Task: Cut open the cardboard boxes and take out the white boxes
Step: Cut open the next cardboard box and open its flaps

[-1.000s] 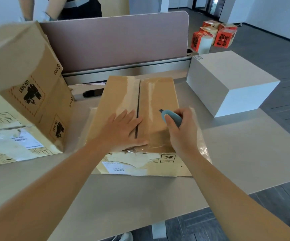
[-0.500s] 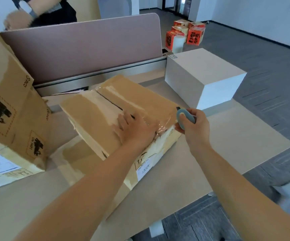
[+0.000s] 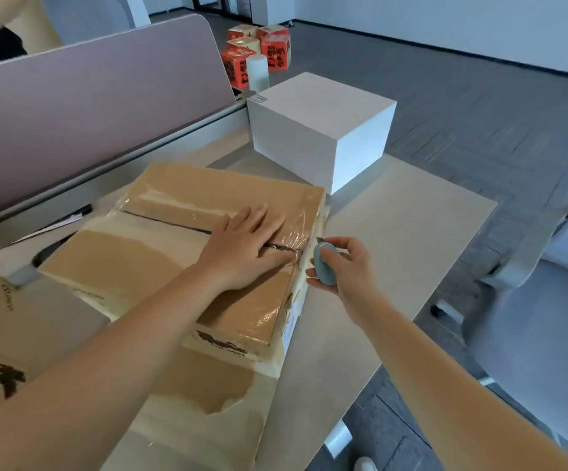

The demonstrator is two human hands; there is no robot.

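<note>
Head view: flat left hand point(image 3: 245, 248) presses a taped brown cardboard box point(image 3: 187, 263); right hand point(image 3: 342, 266) pinches a blue cutter point(image 3: 324, 263) at its 3 o'clock edge.

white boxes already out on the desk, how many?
1: the white box stands on the desk's far right corner, beyond the cardboard box. More may remain hidden inside cartons.

Beige desk point(image 3: 394, 239) carries: taped cardboard box point(image 3: 187, 246) on torn flat cardboard point(image 3: 204, 396), white box point(image 3: 320, 130) at far corner, second cardboard box point(image 3: 7, 341) at left edge.
</note>
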